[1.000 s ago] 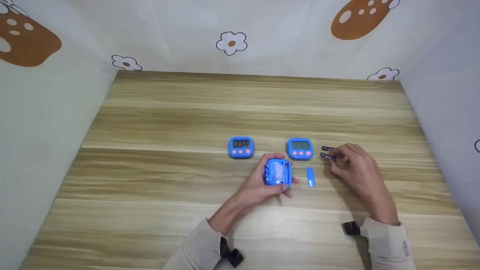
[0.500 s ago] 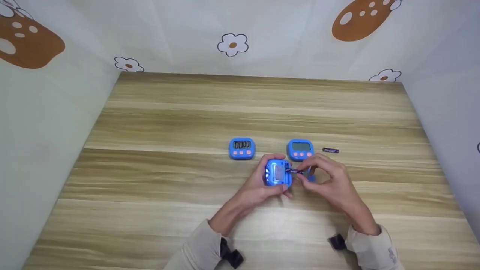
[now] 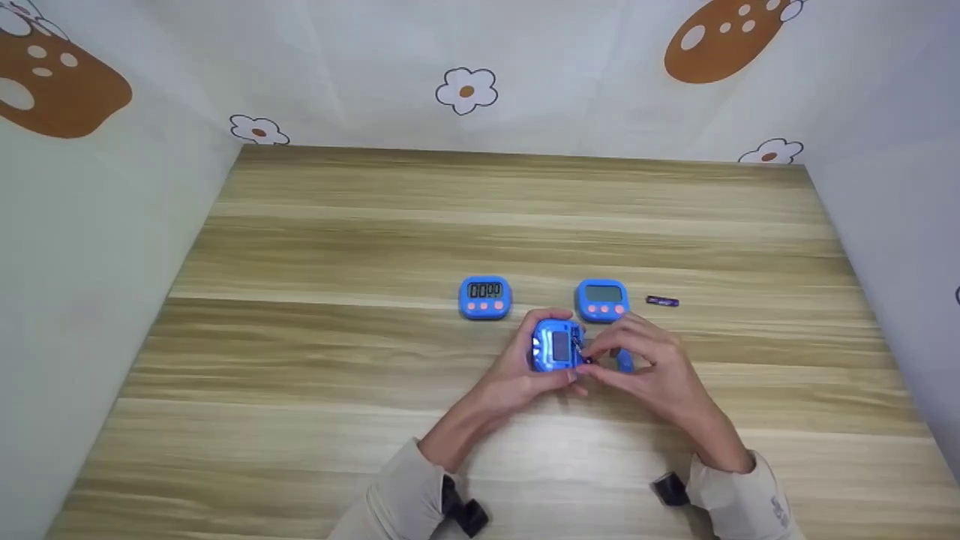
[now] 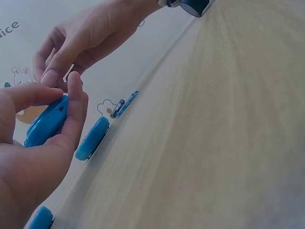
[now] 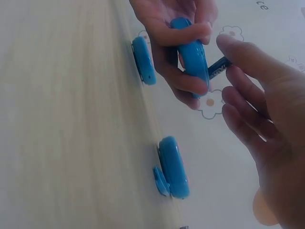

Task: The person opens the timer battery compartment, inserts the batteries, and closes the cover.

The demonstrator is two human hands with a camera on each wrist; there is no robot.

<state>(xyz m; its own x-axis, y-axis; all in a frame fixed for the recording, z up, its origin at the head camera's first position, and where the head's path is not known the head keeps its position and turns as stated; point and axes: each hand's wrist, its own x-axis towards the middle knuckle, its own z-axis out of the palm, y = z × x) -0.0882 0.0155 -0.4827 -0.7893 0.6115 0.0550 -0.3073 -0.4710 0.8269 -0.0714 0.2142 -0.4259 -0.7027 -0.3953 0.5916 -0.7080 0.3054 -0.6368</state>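
My left hand (image 3: 517, 373) grips a blue digital timer (image 3: 546, 346) with its back facing up and its battery slot uncovered. Between thumb and fingers, my right hand (image 3: 651, 361) pinches a small dark battery (image 5: 219, 68). One end of that battery meets the slot at the timer's right side, and it stands tilted out of it in the right wrist view. How far in it sits I cannot tell. A blue battery cover (image 3: 625, 361) lies on the table, partly hidden behind the right hand. Another battery (image 3: 662, 301) lies beyond that hand.
Two more blue timers lie face up on the wooden table (image 3: 300, 360). The left timer (image 3: 484, 298) shows digits; the right timer (image 3: 602, 301) has a blank screen and sits just beyond the hands. A patterned cloth (image 3: 337, 75) hangs behind the table.
My right hand has picked up one of the two batteries on the right and brought it left to the timer's slot, then tilted it. The left hand has kept its hold.
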